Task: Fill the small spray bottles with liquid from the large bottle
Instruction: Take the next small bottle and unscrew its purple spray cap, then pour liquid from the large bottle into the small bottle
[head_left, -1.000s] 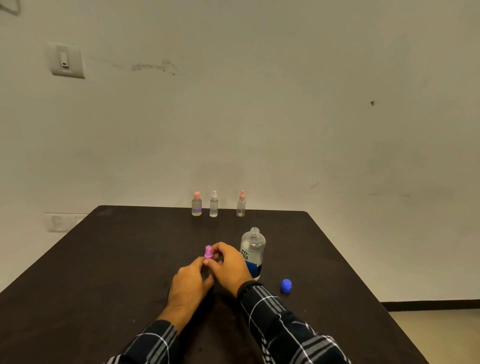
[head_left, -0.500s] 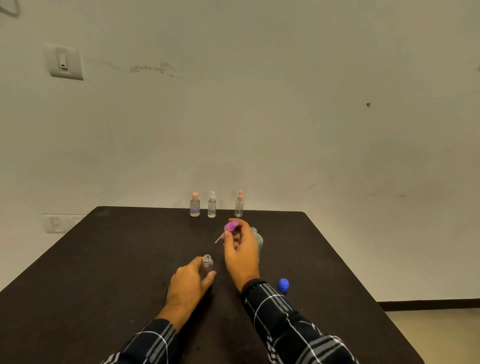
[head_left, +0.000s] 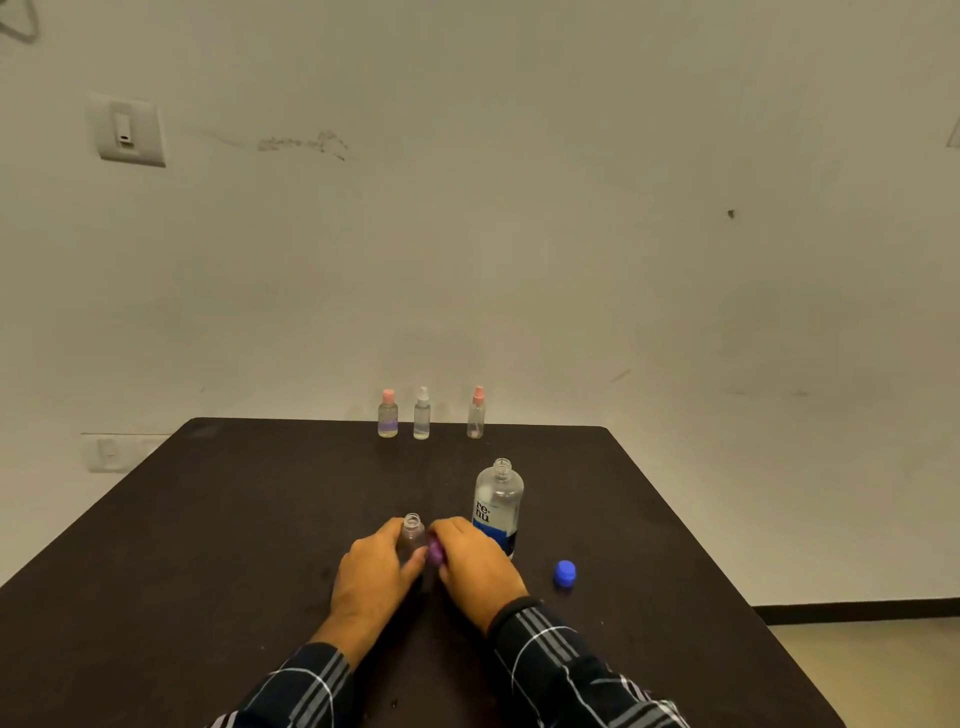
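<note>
My left hand (head_left: 375, 571) grips a small clear spray bottle (head_left: 412, 532) that stands upright on the dark table (head_left: 234, 519) with its neck uncapped. My right hand (head_left: 475, 564) holds the purple spray cap (head_left: 434, 554) low beside that bottle, close to the tabletop. The large clear bottle (head_left: 497, 504) with a blue label stands uncapped just right of my hands. Its blue cap (head_left: 564, 573) lies on the table further right.
Three small spray bottles stand in a row at the table's far edge: a pink-capped bottle (head_left: 388, 414), a white-capped bottle (head_left: 422, 414) and another pink-capped bottle (head_left: 476, 413). A wall rises behind the table. The floor shows at the lower right.
My right hand lifted the purple spray cap with its tube out of the small bottle, then brought it down beside the bottle near the table. The large bottle is uncovered again.
</note>
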